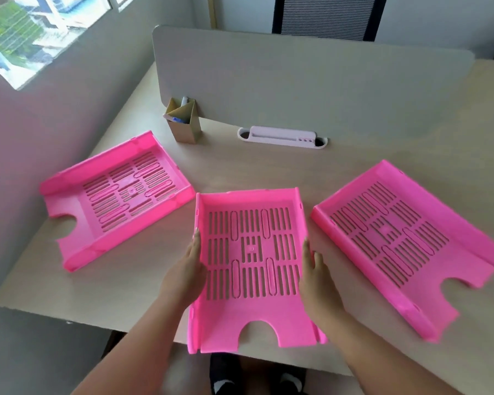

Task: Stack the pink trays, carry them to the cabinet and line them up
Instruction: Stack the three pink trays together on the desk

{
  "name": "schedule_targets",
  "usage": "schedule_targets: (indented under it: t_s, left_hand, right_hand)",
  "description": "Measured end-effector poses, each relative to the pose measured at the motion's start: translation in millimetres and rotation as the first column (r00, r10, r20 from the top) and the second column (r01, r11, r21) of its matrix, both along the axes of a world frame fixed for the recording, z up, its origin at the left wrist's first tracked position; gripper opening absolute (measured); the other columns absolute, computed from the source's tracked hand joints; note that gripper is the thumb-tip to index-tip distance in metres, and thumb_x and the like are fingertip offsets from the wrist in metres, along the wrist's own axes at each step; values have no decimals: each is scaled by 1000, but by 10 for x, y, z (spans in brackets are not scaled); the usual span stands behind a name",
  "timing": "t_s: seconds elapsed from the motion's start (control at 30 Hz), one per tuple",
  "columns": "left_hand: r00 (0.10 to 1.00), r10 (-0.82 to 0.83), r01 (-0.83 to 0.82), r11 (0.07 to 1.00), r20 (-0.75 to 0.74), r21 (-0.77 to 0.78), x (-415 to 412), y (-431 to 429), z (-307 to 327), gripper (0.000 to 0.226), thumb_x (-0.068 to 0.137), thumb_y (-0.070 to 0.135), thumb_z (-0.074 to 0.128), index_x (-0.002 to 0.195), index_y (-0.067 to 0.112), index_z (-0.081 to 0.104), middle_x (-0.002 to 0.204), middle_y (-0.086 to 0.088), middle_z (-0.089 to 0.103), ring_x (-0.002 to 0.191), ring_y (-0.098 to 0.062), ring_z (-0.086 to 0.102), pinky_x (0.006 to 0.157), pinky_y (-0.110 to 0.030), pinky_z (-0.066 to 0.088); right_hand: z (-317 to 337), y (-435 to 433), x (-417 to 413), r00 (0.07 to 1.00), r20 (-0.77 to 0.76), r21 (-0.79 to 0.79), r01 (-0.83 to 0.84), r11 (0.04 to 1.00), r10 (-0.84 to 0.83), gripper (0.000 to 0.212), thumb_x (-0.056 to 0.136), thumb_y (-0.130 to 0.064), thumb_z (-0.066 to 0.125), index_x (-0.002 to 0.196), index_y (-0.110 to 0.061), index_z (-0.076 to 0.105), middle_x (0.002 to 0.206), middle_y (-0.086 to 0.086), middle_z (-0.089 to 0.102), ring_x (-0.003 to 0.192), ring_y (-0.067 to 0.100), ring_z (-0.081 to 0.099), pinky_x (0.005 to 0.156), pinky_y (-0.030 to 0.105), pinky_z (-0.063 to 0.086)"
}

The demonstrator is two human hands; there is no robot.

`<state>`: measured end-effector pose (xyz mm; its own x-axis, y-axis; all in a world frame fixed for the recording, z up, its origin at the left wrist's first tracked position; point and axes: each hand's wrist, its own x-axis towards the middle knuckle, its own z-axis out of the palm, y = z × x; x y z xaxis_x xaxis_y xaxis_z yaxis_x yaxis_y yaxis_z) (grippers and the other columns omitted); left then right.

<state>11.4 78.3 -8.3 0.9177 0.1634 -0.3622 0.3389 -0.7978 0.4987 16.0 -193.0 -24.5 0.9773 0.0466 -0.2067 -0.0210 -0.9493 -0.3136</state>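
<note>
i am looking down at three pink trays lying on a pale desk [340, 172], none stacked yet. each is a shallow open tray in bright pink plastic, with a floor cut through by rows of narrow slots and a few long oval slots, low walls along three sides, and a half-round notch cut into the open front edge.

the middle tray [251, 266] is sitting square to me, its notched front hanging just over the near desk edge. my left hand [187, 269] is pressing flat against its left wall, fingers stretched forward along the outside; my right hand [314, 275] is doing the same on the right wall. both hands are mostly open, palms bracing the tray between them rather than curling round it. i cannot tell whether the tray is lifted or resting.

the left tray [111, 195] is lying turned at an angle, its notch pointing toward the near left, its near corner just beside the middle tray's far left corner. the right tray [405, 243] is angled the other way, notch toward the near right, close to the middle tray but apart from it.

behind the left tray, a cardboard pen holder [183, 124] is standing against a grey divider [297, 81].
</note>
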Motion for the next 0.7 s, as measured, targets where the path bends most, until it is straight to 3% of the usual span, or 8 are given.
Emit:
schedule_targets:
  t_s: [0.13,0.27,0.53,0.7]
  left_hand:
    - [975,-160,177,978,153,-109,191,182,-64,98,89,-3,31,139,69,-13,164,-2,21,144,-28,34,111,-61,35]
    - [969,-240,240,971,54,4,301,276,16,75,98,11,30,153,45,-9,164,3,21,136,-32,46,100,-59,46]
    - [953,-293,291,956,76,30,371,360,67,84,97,8,31,145,54,-20,158,-4,37,119,-33,61,86,-56,57]
    - [954,-295,295,955,54,21,383,360,98,91,93,5,33,134,62,-26,155,-4,42,114,-30,64,80,-55,59]
  right_hand:
    - [-42,184,-208,990,-19,39,137,990,-137,89,89,14,43,158,-11,-8,141,16,41,102,19,54,66,21,45]
    - [-84,331,-303,975,0,26,221,975,-221,90,89,14,44,157,-11,-8,143,17,41,101,19,55,68,22,51]
    - [-135,427,-321,963,56,40,261,964,-263,91,91,10,49,155,-14,-10,139,18,46,98,20,57,66,23,54]
    - [-57,392,-269,967,18,32,253,967,-254,93,91,13,45,156,-16,-15,150,20,35,108,22,57,74,26,57]
